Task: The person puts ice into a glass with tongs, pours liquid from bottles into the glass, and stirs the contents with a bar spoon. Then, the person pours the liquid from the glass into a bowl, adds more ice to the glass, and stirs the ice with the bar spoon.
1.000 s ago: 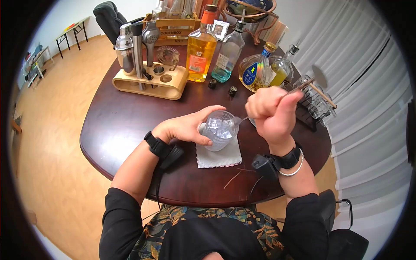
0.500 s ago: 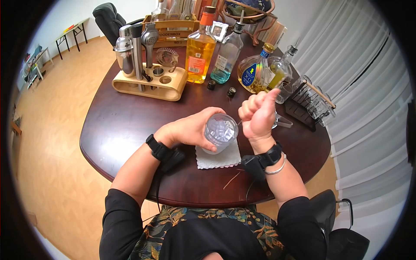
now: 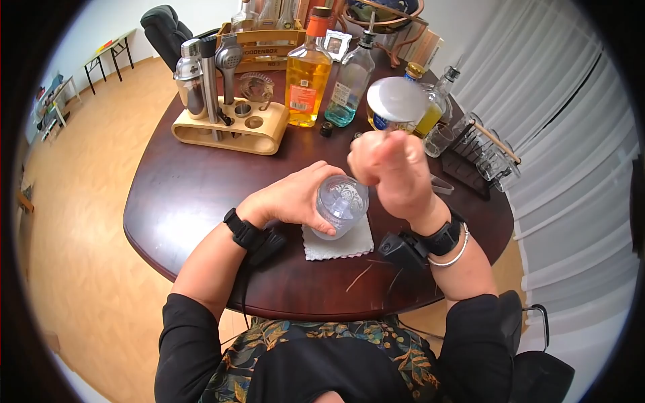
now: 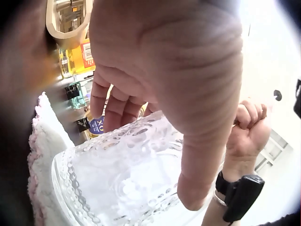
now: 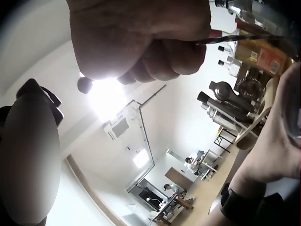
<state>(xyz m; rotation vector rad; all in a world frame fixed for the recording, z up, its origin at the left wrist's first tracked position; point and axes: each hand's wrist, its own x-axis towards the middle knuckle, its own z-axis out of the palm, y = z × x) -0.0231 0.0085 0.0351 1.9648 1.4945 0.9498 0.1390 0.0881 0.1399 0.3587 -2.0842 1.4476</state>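
Note:
My left hand (image 3: 289, 198) grips a clear, patterned glass (image 3: 342, 205) with ice in it, the thumb on the near side and the fingers round the far side. Under the glass lies a white napkin (image 3: 349, 248) with a scalloped edge. To the right of the rim, my right hand (image 3: 396, 171) is curled in a fist round a bar spoon, whose twisted metal shaft (image 5: 244, 38) shows in the right wrist view. Its round, flat metal end (image 3: 396, 99) sticks up blurred above the fist. The lower end is hidden in the head view.
Behind the glass stand an amber bottle (image 3: 306, 87), a pale blue-green bottle (image 3: 349, 84) and more bottles. A wooden bar-tool stand (image 3: 269, 141) with a shaker (image 3: 191, 84) is at back left. At right, a black rack (image 3: 463, 168) carries glasses, with tongs (image 3: 441, 186) nearby.
My right hand has shifted left and tilted, and the spoon's round end has swung from the far right to above the fist. My left hand has stayed on the glass.

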